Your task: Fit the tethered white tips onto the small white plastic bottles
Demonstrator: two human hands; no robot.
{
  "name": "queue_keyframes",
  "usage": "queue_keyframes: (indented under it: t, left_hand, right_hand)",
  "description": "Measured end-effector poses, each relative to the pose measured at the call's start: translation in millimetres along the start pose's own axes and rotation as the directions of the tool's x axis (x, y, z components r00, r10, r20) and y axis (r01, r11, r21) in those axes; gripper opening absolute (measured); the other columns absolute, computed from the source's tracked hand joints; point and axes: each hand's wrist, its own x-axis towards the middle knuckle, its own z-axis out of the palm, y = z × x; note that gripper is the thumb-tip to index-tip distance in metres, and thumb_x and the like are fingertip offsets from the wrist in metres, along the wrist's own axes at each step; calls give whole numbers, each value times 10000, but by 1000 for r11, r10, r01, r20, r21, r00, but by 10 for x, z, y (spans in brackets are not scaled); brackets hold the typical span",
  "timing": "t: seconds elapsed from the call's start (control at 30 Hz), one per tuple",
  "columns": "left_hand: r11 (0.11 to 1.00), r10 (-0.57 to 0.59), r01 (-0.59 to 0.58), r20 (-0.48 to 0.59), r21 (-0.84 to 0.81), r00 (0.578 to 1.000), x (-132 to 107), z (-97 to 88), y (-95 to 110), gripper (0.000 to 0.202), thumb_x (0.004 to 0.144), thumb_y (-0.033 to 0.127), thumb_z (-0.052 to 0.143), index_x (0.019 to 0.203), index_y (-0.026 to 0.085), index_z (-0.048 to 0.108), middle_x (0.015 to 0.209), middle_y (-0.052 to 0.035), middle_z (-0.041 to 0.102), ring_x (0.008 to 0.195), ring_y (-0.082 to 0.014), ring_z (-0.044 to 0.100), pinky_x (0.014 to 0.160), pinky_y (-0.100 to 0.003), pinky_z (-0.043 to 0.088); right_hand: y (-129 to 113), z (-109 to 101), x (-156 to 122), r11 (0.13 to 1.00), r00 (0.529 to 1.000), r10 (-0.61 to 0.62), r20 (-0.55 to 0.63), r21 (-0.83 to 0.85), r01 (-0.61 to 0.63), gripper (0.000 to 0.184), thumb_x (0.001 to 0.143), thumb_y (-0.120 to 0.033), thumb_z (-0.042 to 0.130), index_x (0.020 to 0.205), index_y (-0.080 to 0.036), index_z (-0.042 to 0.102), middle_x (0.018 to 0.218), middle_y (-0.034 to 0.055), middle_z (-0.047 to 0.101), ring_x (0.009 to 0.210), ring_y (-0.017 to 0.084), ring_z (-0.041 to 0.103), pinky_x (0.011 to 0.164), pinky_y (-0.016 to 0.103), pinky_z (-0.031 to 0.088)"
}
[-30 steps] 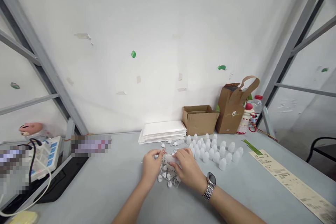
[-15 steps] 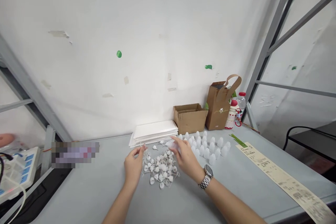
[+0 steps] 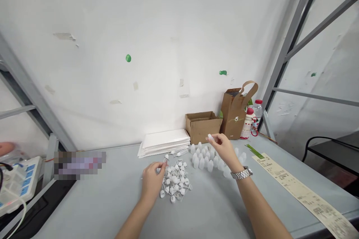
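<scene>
My left hand [image 3: 153,179] is closed, thumb and forefinger pinched at the thin tail of a small white cap [image 3: 166,156]. Just right of it lies a heap of similar white caps [image 3: 175,181] with thin looped tails. My right hand [image 3: 223,147], a metal watch band on its wrist, pinches a small translucent white piece [image 3: 210,137], partly covered by the fingers. Below that hand, several frosted white dome-topped pieces [image 3: 201,163] stand upright in rows, some hidden behind the hand.
A stack of white flat sheets or envelopes [image 3: 165,142] lies by the wall, beside an open cardboard box [image 3: 203,127]. Brown paper bag [image 3: 232,115] and bottles [image 3: 248,123] stand right of it. A long printed paper strip [image 3: 297,186] runs along the right; a power strip [image 3: 26,181] sits left.
My right hand has moved right and up from the heap, over the standing pieces, with a white piece in its fingers. My left hand has shifted right to the small cap.
</scene>
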Motion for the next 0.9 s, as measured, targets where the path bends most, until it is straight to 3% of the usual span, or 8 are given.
queue_keyframes:
  t: [0.17, 0.4, 0.9]
  left_hand:
    - [1000, -11, 11, 25, 22, 1000, -2, 5, 4, 324, 770, 418, 424, 636, 220, 641, 715, -27, 682, 719, -195, 601, 690, -291, 411]
    - [999, -16, 15, 31, 30, 999, -11, 18, 13, 326, 776, 415, 422, 630, 211, 630, 700, -27, 668, 708, -189, 584, 678, -286, 403]
    - [999, -7, 6, 33, 36, 999, -8, 29, -1, 325, 782, 404, 421, 628, 212, 635, 693, -18, 673, 698, -177, 586, 662, -283, 410]
  right_hand:
    - [50, -141, 2, 994, 981, 96, 167, -74, -85, 221, 710, -394, 536, 649, -182, 543, 552, -32, 488, 516, 126, 458, 469, 236, 347]
    - [71, -122, -35, 971, 946, 156, 285, -217, -95, 174, 702, -346, 523, 614, -197, 528, 576, -5, 570, 545, 147, 494, 497, 244, 319]
    - [34, -95, -71, 912, 903, 248, 350, -399, -96, 105, 658, -289, 580, 641, -190, 613, 709, 28, 647, 683, 188, 557, 591, 256, 317]
